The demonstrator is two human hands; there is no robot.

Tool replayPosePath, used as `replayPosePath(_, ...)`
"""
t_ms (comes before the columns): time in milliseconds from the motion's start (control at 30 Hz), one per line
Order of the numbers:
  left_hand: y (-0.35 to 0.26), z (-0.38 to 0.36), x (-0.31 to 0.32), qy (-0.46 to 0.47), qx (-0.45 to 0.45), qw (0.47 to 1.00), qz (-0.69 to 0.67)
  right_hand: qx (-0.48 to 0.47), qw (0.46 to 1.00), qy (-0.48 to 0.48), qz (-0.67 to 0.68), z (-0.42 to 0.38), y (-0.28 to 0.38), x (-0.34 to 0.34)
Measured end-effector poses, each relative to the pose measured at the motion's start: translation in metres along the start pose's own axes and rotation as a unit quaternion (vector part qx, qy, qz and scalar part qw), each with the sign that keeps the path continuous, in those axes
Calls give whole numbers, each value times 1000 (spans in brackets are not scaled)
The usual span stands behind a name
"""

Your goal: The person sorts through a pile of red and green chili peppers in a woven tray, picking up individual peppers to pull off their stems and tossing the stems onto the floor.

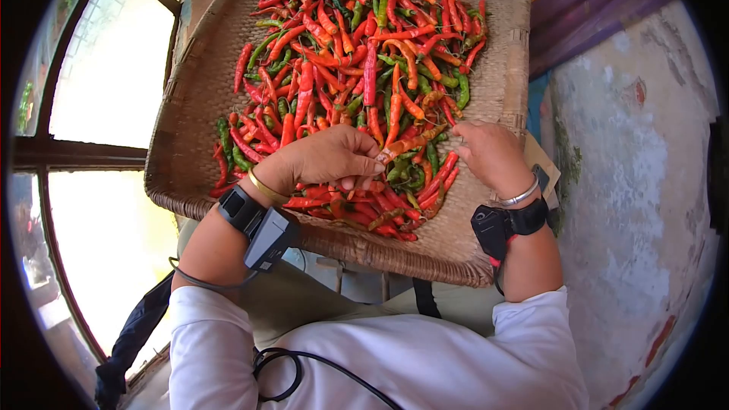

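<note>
My left hand [330, 156] is closed in a pinch on one end of an orange-brown, wrinkled chili pepper [414, 143]. The pepper slants up to the right, over the pile. At its far end the fingers of my right hand [492, 153] are pressed together; whether they grip its stem is too small to make out. Beneath and beyond both hands lies a large heap of red, orange and green chili peppers [342, 53]. The heap rests in a shallow woven tray [493, 68] with a thick rim.
A window [106, 61] with dark frames stands at the left. On the right is a worn, stained pale wall [630, 182], with purple cloth [600, 4] above it. The near rim of the tray lies over my lap. A black cable [326, 361] crosses my white shirt.
</note>
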State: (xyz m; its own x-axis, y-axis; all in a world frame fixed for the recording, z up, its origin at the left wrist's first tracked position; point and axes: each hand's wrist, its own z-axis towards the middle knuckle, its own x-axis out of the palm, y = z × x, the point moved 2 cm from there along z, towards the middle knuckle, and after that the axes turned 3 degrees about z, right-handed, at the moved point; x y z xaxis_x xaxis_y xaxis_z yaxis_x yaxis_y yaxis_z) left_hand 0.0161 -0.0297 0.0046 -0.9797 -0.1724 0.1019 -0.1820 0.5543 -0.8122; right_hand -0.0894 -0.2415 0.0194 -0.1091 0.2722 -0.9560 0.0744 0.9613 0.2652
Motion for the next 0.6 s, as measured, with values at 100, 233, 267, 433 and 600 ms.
replayPosePath(100,-17,-9,-20,-99,75,992,-25,0,1000,11,7,-3,2,0)
replayPosePath(233,-28,-14,-49,-242,263,903,-237,17,1000,9,5,-4,3,2)
replayPosePath(267,-29,-14,-52,-303,298,858,-288,5,1000,12,15,-4,1,5)
replayPosePath(433,-5,0,-38,-311,182,912,-196,-16,999,48,12,-2,-4,14)
replayPosePath(600,12,16,10,-114,116,987,12,-55,993,105,-22,0,-5,32)
